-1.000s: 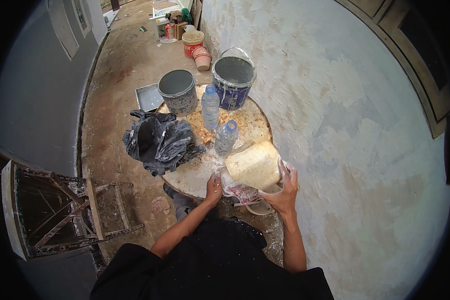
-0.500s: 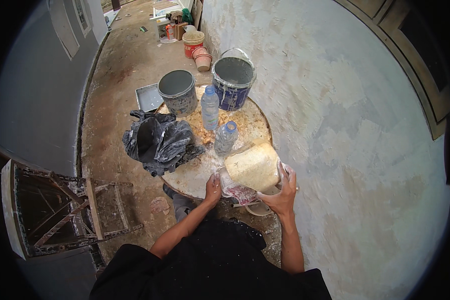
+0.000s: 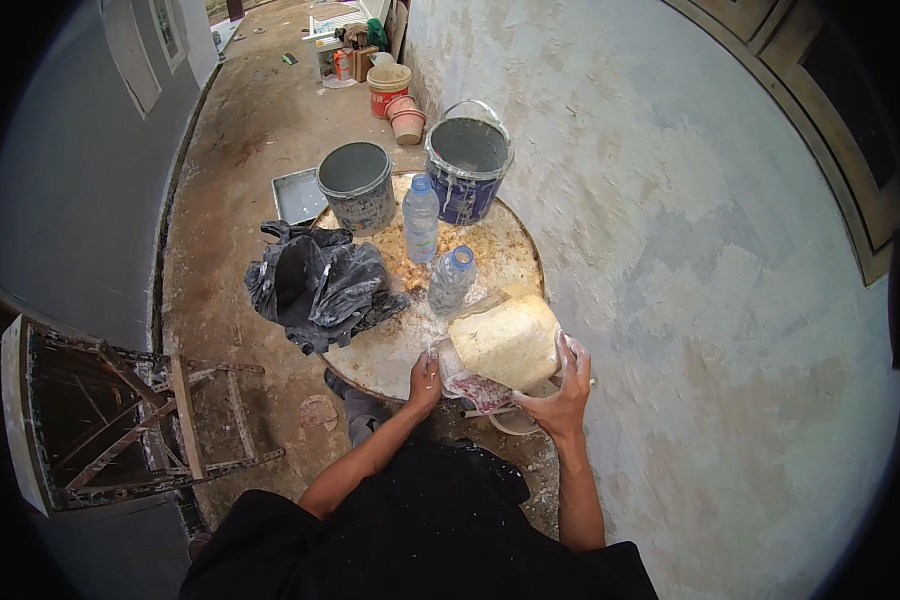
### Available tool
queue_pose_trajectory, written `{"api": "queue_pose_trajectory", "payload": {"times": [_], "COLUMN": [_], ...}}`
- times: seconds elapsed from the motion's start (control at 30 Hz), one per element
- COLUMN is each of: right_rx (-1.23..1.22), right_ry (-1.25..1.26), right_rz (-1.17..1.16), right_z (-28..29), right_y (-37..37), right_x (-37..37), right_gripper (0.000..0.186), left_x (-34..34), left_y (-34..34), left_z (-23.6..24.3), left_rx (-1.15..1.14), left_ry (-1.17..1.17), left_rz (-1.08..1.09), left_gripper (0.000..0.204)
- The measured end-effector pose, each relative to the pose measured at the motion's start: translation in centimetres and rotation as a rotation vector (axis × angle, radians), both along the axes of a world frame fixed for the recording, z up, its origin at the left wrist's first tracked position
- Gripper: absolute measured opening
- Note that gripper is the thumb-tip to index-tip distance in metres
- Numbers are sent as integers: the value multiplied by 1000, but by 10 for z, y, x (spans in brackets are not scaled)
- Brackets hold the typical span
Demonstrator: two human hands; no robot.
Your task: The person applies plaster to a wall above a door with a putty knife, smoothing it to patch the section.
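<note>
While the person's black-clad body filled the bottom of the downward view, both bare forearms reached forward to the near edge of a round, paint-spattered metal tabletop (image 3: 490, 255). The right hand (image 3: 560, 395) cupped the near right end of a clear plastic bag packed with pale cream powder (image 3: 500, 340), fingers wrapped around it from below. The left hand (image 3: 425, 375) pinched the bag's crumpled, pinkish lower left corner, fingers closed on the plastic. The bag was tilted, its long axis running from the left hand up and to the right, its bulk lying just beyond both sets of fingers and nearer the right hand. A pale round vessel seemed to sit under the bag, though the view there was too blocked to be sure.

Just beyond the bag a clear plastic bottle with a blue cap (image 3: 452, 280) leaned on the tabletop, and a taller upright clear bottle (image 3: 421, 218) stood behind it. A crumpled black plastic bag (image 3: 315, 285) lay to the left. Farther back sat a grey bucket (image 3: 356, 185) and a blue paint pail with a wire handle (image 3: 467, 165). A rough plastered wall (image 3: 690, 250) rose on the right.
</note>
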State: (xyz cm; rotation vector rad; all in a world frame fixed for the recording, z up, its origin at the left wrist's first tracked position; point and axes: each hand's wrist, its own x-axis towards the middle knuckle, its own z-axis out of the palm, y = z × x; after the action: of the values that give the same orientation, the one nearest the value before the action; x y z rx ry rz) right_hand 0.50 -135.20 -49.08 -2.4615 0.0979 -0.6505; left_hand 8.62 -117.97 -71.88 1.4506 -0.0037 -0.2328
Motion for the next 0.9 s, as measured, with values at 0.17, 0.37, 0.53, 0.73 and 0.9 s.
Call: {"api": "queue_pose_trajectory", "payload": {"times": [0.17,0.37,0.53,0.73,0.9], "right_rx": [-10,-22,-33,-56,-24], "right_ry": [-5,-29,-45,-64,-31], "right_rz": [-28,-42,-37,-51,-12], "right_z": [-2,-3,-4,-3,-4], "right_y": [-4,-5,-5,-3,-2], "right_x": [-1,-2,-5,-3,-4], "right_gripper": [96,97,97,96,95], "left_x": [-2,-2,-2,-3,-1], "left_y": [0,0,2,3,4], "left_z": [-1,-7,-4,-1,-4], "left_rx": [9,13,14,22,-7], "left_ry": [15,-7,-14,-2,19], "left_rz": [17,27,20,24,11], "left_gripper": [37,38,39,39,39]}}
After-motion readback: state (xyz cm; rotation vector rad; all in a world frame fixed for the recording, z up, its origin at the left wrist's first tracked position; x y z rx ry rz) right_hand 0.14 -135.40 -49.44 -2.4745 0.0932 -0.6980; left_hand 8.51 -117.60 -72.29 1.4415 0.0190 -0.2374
